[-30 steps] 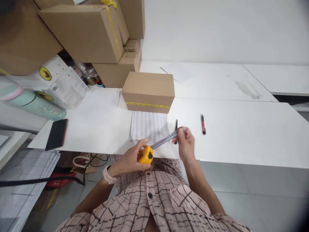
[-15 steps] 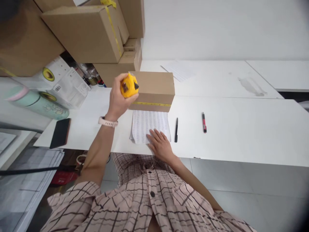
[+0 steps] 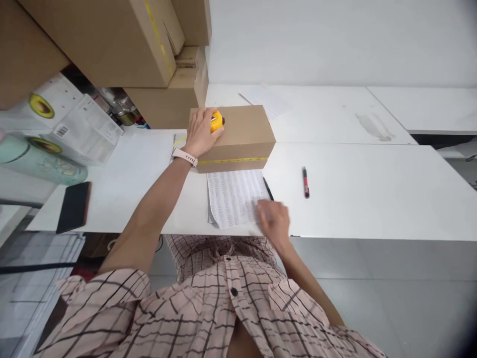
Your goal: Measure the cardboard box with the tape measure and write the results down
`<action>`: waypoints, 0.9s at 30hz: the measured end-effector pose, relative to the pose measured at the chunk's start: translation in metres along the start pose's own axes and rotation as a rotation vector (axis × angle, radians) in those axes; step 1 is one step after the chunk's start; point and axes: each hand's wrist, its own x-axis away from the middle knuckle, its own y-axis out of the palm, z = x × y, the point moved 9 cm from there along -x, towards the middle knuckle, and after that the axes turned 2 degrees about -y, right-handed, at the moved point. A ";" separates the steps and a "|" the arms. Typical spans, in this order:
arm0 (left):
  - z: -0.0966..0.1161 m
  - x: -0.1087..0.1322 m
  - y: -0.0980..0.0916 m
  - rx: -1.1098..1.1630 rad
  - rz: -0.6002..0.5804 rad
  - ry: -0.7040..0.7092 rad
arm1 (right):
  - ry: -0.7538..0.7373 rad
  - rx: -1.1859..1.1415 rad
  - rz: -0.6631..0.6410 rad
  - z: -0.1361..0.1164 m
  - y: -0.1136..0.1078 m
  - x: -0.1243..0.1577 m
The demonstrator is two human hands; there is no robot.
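Note:
My left hand (image 3: 202, 132) is wrapped round a yellow tape measure (image 3: 216, 122), resting at the left of the top of a closed brown cardboard box (image 3: 244, 127). A strip of yellow tape runs along the box's front. My right hand (image 3: 275, 221), blurred by motion, has its fingers curled at the right edge of a printed sheet (image 3: 233, 199). From those fingers a black pen (image 3: 268, 189) sticks out at a slant, its near end hidden by the hand. The sheet lies just in front of the box.
A red and black pen (image 3: 305, 182) lies to the right on the white table (image 3: 365, 194). At left are a phone (image 3: 74, 206), a mint green bottle (image 3: 48, 161) and white cartons with avocado pictures (image 3: 76, 127). Large cardboard boxes (image 3: 112, 40) are stacked behind.
My left hand has brought the tape measure down and right onto the box top. My right hand has slid right off the sheet to the black pen, which has turned to a slant.

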 end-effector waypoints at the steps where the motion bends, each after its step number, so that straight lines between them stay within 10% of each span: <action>1: 0.007 0.002 -0.004 -0.007 0.020 0.010 | 0.132 0.060 0.097 0.019 -0.013 -0.006; 6: 0.087 0.077 -0.006 0.037 0.188 0.104 | 0.359 0.289 0.003 0.071 -0.015 -0.029; 10: 0.155 0.199 0.072 0.037 -0.198 0.186 | 0.360 0.374 -0.141 0.077 -0.010 -0.028; 14: 0.163 0.289 0.141 -0.197 -0.595 0.249 | 0.360 0.511 -0.301 0.078 -0.016 -0.023; 21: 0.151 0.298 0.150 -0.314 -0.711 0.281 | 0.414 0.587 -0.433 0.090 -0.035 -0.013; 27: 0.129 0.286 0.111 -0.247 -0.594 0.124 | 0.372 0.319 -0.333 0.106 -0.048 0.000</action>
